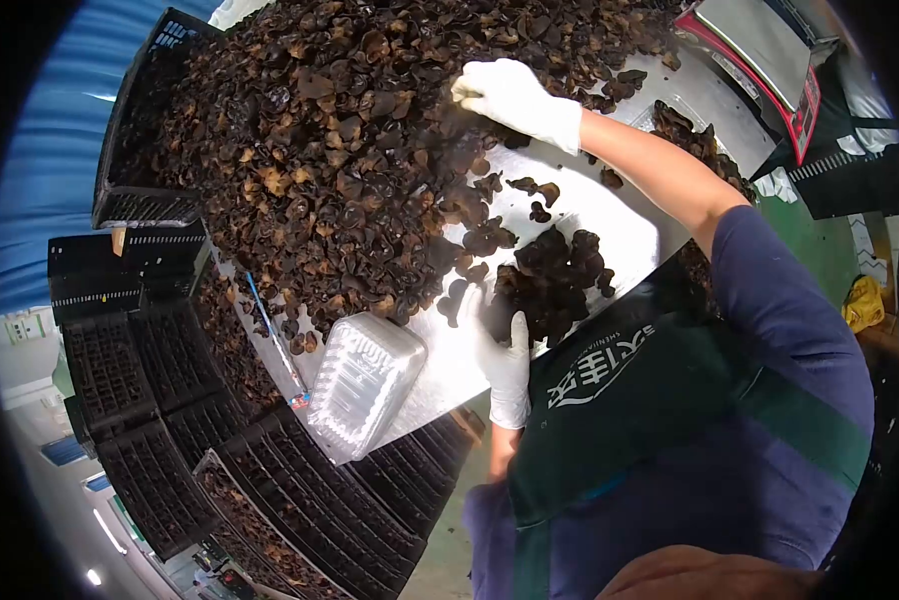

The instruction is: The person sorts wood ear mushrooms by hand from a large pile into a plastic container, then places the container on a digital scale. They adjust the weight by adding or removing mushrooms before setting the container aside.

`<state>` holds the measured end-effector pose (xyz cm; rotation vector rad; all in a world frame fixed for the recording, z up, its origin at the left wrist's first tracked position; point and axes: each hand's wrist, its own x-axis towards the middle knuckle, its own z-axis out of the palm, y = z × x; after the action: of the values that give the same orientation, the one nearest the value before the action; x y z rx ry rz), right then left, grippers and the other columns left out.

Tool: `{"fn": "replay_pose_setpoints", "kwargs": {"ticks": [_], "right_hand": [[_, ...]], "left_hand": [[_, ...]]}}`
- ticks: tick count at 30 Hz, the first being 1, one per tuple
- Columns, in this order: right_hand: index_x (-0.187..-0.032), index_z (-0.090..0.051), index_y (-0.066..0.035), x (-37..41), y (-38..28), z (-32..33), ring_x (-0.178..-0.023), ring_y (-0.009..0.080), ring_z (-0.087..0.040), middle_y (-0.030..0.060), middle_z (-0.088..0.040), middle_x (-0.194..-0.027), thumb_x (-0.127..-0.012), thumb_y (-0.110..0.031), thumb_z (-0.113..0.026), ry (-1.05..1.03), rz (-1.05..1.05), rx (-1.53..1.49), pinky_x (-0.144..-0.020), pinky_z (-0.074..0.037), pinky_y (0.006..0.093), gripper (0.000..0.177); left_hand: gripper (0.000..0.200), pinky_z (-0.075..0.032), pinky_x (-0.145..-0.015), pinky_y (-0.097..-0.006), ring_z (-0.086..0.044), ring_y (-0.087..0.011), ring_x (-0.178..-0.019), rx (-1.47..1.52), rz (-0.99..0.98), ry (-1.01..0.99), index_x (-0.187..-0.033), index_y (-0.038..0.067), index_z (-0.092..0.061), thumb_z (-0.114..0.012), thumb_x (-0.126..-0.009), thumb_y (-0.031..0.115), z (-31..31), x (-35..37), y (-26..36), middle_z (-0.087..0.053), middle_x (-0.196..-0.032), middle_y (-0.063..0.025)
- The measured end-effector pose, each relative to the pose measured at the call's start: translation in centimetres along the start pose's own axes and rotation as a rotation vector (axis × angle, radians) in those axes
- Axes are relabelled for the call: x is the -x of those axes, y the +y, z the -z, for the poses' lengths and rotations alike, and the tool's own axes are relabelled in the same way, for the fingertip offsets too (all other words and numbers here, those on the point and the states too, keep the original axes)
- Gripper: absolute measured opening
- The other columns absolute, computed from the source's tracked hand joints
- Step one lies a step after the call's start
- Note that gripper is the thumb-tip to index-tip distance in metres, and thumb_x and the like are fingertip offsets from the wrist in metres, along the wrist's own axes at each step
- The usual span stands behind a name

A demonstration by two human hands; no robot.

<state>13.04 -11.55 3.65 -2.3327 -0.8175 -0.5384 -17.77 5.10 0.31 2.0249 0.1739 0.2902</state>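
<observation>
The right hand (pixel 515 100), in a white glove, lies on the edge of the big heap of dark brown dried fungus pieces (pixel 320 150) that covers most of the shiny metal desk (pixel 600 215). Its fingers are bent down into the pieces. I cannot tell if they hold some of them or only press on them. The bare forearm goes back from this hand to a dark blue sleeve (pixel 800 320).

The left hand (pixel 500 350), also in a white glove, is nearer to the body, at the front edge of the desk. Its fingers are stretched out and nearly straight, and it grips nothing. The side of this hand touches a small separate pile of the same dark fungus (pixel 555 280), which lies on bare metal between the two hands. Some single pieces are scattered between this small pile and the big heap.

Just beside the left hand, on the side away from the body, a clear plastic box with a ribbed lid (pixel 365 380) lies at the desk edge. It looks closed, and I cannot see what it contains.

Black plastic crates (pixel 150 400) stand in rows beyond the desk, and some of them have fungus inside. A weighing scale with a red rim (pixel 770 50) stands at the far corner of the desk. The person wears a green apron with white characters (pixel 610 370).
</observation>
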Motion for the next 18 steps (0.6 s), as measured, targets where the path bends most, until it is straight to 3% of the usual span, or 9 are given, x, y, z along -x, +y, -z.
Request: {"fn": "replay_pose_setpoints", "kwargs": {"ticks": [4,5,6,8,10,11,12,16,18], "right_hand": [[-0.094,-0.067,-0.009,6.4,-2.9,8.9,-0.075,0.0271,-0.063,0.0106,-0.062,-0.083,-0.087,-0.026,-0.060,-0.311,-0.038,-0.293,-0.068,-0.050,0.0372,0.019],[-0.091,-0.066,-0.008,8.2,-4.0,12.7,-0.075,0.0268,-0.063,0.0117,-0.064,-0.082,-0.087,-0.024,-0.061,-0.484,0.000,-0.214,-0.067,-0.050,0.0371,0.017],[-0.088,-0.066,-0.008,9.8,-5.6,16.2,-0.073,0.0269,-0.064,0.0127,-0.065,-0.080,-0.082,-0.020,-0.065,-0.777,-0.167,-0.273,-0.067,-0.051,0.0377,0.014],[-0.087,-0.065,-0.007,14.3,-5.2,20.9,-0.071,0.0276,-0.065,0.0127,-0.065,-0.078,-0.077,-0.015,-0.068,-0.962,-0.109,-0.265,-0.067,-0.051,0.0383,0.013],[-0.088,-0.066,-0.006,18.4,-4.8,22.7,-0.072,0.0289,-0.065,0.0126,-0.066,-0.079,-0.074,-0.013,-0.070,-0.925,-0.099,-0.178,-0.068,-0.052,0.0386,0.016],[-0.093,-0.066,-0.006,19.0,-6.6,22.8,-0.077,0.0293,-0.066,0.0127,-0.066,-0.082,-0.075,-0.013,-0.070,-0.941,-0.412,-0.135,-0.069,-0.052,0.0384,0.021],[-0.100,-0.066,-0.005,21.0,-5.8,21.5,-0.079,0.0299,-0.066,0.0127,-0.066,-0.084,-0.077,-0.016,-0.071,-0.716,-0.312,-0.234,-0.070,-0.051,0.0385,0.026],[-0.118,-0.064,-0.008,23.6,-6.1,14.5,-0.066,0.0221,-0.058,0.0086,-0.059,-0.076,-0.086,-0.023,-0.070,-0.506,-0.602,-0.175,-0.067,-0.050,0.0345,0.035],[-0.124,-0.060,-0.007,25.3,-5.4,10.4,-0.064,0.0223,-0.056,0.0076,-0.056,-0.071,-0.087,-0.023,-0.068,-0.380,-0.526,-0.114,-0.065,-0.049,0.0348,0.041]], "left_hand": [[0.058,-0.036,-0.109,-0.0394,-0.048,-0.0282,-0.127,0.084,0.041,-0.001,-0.140,-0.005,-0.041,-0.058,-0.085,0.004,0.7,0.1,1.8,-0.049,-0.137,-0.0193],[0.057,-0.035,-0.110,-0.0399,-0.047,-0.0285,-0.128,0.110,0.062,0.000,-0.140,-0.005,-0.041,-0.056,-0.086,0.004,1.0,0.0,2.4,-0.047,-0.138,-0.0197],[0.055,-0.034,-0.111,-0.0398,-0.048,-0.0285,-0.127,-0.023,0.004,0.021,-0.138,-0.007,-0.043,-0.052,-0.086,0.004,1.4,0.0,2.1,-0.050,-0.136,-0.0194],[0.045,-0.037,-0.108,-0.0384,-0.052,-0.0278,-0.122,0.049,0.000,0.094,-0.133,-0.006,-0.049,-0.054,-0.089,0.003,1.6,-0.3,3.0,-0.055,-0.131,-0.0175],[0.034,-0.043,-0.102,-0.0357,-0.055,-0.0253,-0.115,-0.100,-0.066,0.132,-0.126,-0.004,-0.055,-0.056,-0.094,0.005,2.5,-0.3,0.7,-0.058,-0.125,-0.0155],[0.027,-0.047,-0.094,-0.0343,-0.057,-0.0221,-0.109,0.004,0.198,0.152,-0.123,-0.001,-0.058,-0.056,-0.097,0.007,3.3,-0.4,2.0,-0.059,-0.123,-0.0145],[0.028,-0.049,-0.087,-0.0314,-0.058,-0.0192,-0.103,-0.021,0.278,0.202,-0.124,0.000,-0.058,-0.056,-0.097,0.007,3.4,-0.6,2.9,-0.062,-0.115,-0.0131],[0.025,-0.048,-0.069,-0.0255,-0.058,-0.0129,-0.077,-0.188,0.252,0.073,-0.119,0.000,-0.060,-0.059,-0.097,0.012,4.4,0.9,-4.5,-0.065,-0.094,-0.0055],[0.018,-0.044,-0.062,-0.0230,-0.052,-0.0074,-0.067,-0.300,0.195,0.005,-0.112,0.003,-0.063,-0.058,-0.098,0.012,4.1,1.6,-4.7,-0.060,-0.081,-0.0018]]}}
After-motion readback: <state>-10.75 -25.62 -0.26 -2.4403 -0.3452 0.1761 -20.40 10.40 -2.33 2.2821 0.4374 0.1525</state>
